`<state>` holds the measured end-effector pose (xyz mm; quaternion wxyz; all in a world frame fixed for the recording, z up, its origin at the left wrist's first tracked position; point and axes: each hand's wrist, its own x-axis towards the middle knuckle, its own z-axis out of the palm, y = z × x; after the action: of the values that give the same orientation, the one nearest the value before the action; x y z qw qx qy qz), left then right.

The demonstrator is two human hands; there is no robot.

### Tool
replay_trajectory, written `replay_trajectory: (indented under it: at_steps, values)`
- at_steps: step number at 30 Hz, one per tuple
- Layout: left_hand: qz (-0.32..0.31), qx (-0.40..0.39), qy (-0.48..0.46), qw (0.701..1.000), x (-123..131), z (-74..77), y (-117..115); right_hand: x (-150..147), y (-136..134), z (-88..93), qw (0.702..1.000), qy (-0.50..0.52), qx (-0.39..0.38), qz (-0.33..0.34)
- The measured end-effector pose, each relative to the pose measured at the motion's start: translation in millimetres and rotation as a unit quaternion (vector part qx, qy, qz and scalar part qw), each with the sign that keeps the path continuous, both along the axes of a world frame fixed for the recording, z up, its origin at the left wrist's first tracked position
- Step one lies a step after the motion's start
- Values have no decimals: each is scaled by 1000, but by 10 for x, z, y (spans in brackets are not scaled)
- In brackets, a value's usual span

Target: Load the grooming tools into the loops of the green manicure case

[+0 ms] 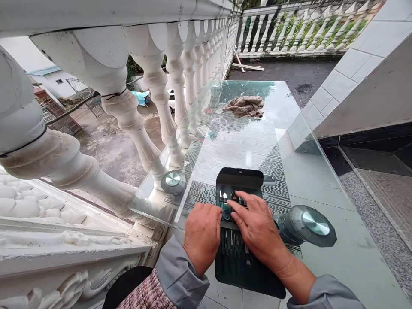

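Note:
A black manicure case (251,274) lies unfolded on the glass table top. Slim metal tools (234,241) sit in a row in its lower half, and several green-handled tools (226,213) are strapped into the upper half. My left hand (203,231) is closed at the left edge of the case, fingers curled beside the green handles; what they grip is hidden. Over the upper right of the case is my right hand (257,225), its fingers apart and slightly bent, with the tips at the tools. It covers part of that row.
A crumpled brown cloth (245,106) lies on the far part of the glass table (322,180). A pale-handled object (269,180) is just beyond the case. Round metal-capped table legs (313,224) show through the glass. A white balustrade (138,124) runs along the left.

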<state>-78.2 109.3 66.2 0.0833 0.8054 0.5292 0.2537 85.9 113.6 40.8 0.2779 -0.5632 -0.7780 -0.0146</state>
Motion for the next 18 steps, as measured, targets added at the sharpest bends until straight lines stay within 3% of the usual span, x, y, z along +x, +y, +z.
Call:
replay_trajectory:
  at_steps: [5, 10, 18]
  values:
    - [22, 3, 6, 1000, -51, 14, 48, 139, 4, 67, 996, 83, 31, -16]
    - [17, -9, 50, 999, -16, -55, 43, 70, -167, 17, 999, 8, 22, 45]
    - [11, -12, 73, 997, 10, -129, 65, 50, -216, -59, 998, -15, 10, 60]
